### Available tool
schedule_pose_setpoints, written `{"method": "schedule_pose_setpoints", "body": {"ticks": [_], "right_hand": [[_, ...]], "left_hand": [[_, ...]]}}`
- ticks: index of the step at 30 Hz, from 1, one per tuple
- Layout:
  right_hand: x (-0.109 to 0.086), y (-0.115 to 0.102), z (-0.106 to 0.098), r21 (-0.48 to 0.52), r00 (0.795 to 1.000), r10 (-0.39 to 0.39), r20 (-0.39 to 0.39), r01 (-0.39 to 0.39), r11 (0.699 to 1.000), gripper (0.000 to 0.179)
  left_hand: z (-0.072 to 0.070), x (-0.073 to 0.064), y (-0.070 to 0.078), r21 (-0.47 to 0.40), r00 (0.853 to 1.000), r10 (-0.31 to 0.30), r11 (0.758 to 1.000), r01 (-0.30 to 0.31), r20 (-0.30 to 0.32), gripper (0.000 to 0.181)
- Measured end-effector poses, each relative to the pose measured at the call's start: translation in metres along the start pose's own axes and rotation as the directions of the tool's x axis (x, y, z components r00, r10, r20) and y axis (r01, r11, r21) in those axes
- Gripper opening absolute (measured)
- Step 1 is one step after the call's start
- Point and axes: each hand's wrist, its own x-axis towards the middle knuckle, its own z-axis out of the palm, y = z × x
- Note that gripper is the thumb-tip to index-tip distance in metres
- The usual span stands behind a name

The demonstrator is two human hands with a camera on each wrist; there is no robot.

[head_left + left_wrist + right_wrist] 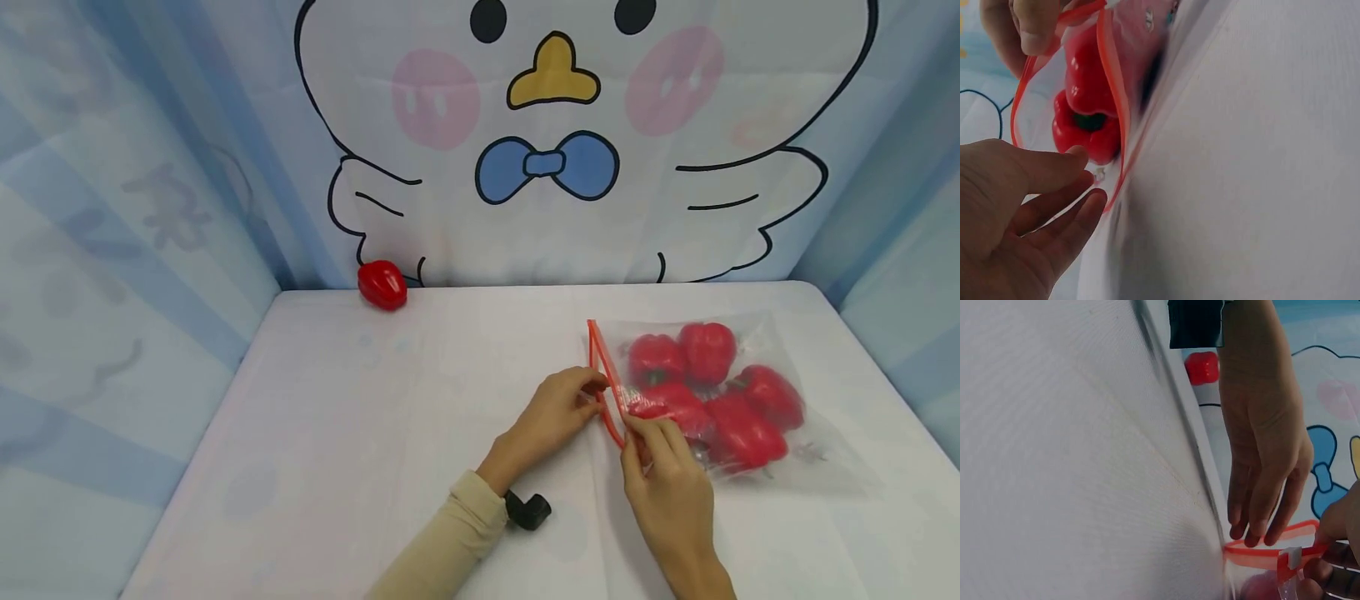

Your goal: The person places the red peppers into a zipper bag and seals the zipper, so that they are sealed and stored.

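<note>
A clear zip bag with a red-orange zip strip lies at the right of the table, holding several red bell peppers. Its mouth faces left and gapes, peppers showing through it in the left wrist view. My right hand pinches the near part of the zip strip, beside a small whitish tab. At the mouth is my left hand, thumb and fingers apart, fingertips right at the strip. Nothing shows between those fingers.
Another red bell pepper sits at the table's back left edge. A black wrist device is by the left cuff. The white-covered table is bordered by printed curtains at the back and sides.
</note>
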Motion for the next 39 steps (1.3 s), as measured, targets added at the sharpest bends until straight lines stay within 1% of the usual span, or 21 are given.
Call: {"method": "schedule_pose_setpoints", "body": {"ticks": [2,5,7,9,13,16,18,19,21,24,26,28,30,32,35,37,38,39], "right_hand": [[0.0,0.0,0.0,0.0,1.0,0.001,0.005,-0.001,1.0,0.027],[0.001,0.0,0.0,0.001,1.0,0.001,0.006,-0.001,1.0,0.026],[0.0,0.001,-0.001,-0.006,1.0,0.005,0.009,-0.005,1.0,0.026],[-0.001,0.001,-0.001,-0.006,1.0,0.01,0.008,-0.01,1.0,0.027],[0.0,0.001,-0.001,-0.012,1.0,0.004,-0.003,-0.004,1.0,0.03],[-0.001,0.001,0.0,-0.017,1.0,-0.002,-0.01,0.002,1.0,0.032],[-0.002,0.001,0.0,-0.023,1.0,-0.002,-0.006,0.002,1.0,0.032],[-0.003,0.001,0.0,-0.022,1.0,0.001,-0.002,-0.001,1.0,0.032],[-0.003,0.002,0.0,-0.018,1.0,0.006,0.006,-0.006,1.0,0.03],[-0.001,0.002,-0.001,-0.014,1.0,0.005,0.01,-0.005,1.0,0.026],[-0.001,0.002,0.0,-0.013,1.0,-0.004,0.002,0.004,1.0,0.027],[-0.001,0.002,0.0,-0.01,1.0,-0.007,-0.005,0.007,1.0,0.028],[-0.001,0.002,-0.001,-0.006,1.0,-0.006,-0.008,0.006,1.0,0.029],[0.0,0.001,-0.002,-0.006,1.0,-0.009,-0.013,0.009,1.0,0.029],[0.0,0.0,-0.002,-0.012,1.0,-0.013,-0.013,0.013,1.0,0.029],[0.0,0.0,-0.003,-0.014,1.0,-0.012,-0.008,0.012,1.0,0.029],[0.0,0.0,-0.003,-0.013,1.0,-0.005,-0.001,0.005,1.0,0.029],[0.0,0.0,-0.003,-0.015,1.0,0.002,0.005,-0.002,1.0,0.029]], "left_hand": [[-0.007,0.001,-0.003,0.072,1.0,0.001,0.997,-0.001,-0.004,0.03],[-0.016,0.002,-0.008,0.159,1.0,-0.006,0.987,0.008,-0.013,0.03],[-0.022,0.002,-0.011,0.184,1.0,-0.022,0.983,0.025,-0.021,0.031],[-0.028,0.003,-0.015,0.197,0.999,-0.043,0.979,0.048,-0.031,0.031],[-0.044,0.005,-0.024,0.199,0.993,-0.09,0.975,0.103,-0.073,0.032],[-0.057,0.005,-0.032,0.208,0.986,-0.105,0.969,0.131,-0.132,0.033],[-0.065,0.005,-0.038,0.213,0.977,-0.113,0.965,0.15,-0.179,0.034],[-0.069,0.005,-0.041,0.212,0.971,-0.116,0.964,0.16,-0.207,0.035],[-0.077,0.006,-0.047,0.203,0.955,-0.123,0.962,0.182,-0.272,0.037],[-0.088,0.008,-0.053,0.18,0.922,-0.124,0.963,0.201,-0.366,0.04],[-0.094,0.01,-0.059,0.16,0.901,-0.122,0.966,0.204,-0.416,0.041],[-0.101,0.012,-0.064,0.155,0.887,-0.116,0.967,0.205,-0.447,0.042],[-0.108,0.014,-0.07,0.149,0.872,-0.125,0.964,0.218,-0.473,0.043],[-0.116,0.016,-0.075,0.14,0.857,-0.147,0.959,0.245,-0.494,0.045],[-0.127,0.018,-0.081,0.124,0.829,-0.172,0.953,0.277,-0.532,0.048],[-0.132,0.017,-0.084,0.117,0.812,-0.18,0.95,0.29,-0.555,0.05],[-0.134,0.016,-0.085,0.117,0.806,-0.178,0.949,0.291,-0.565,0.05],[-0.136,0.016,-0.087,0.119,0.803,-0.172,0.95,0.289,-0.571,0.051]]}}
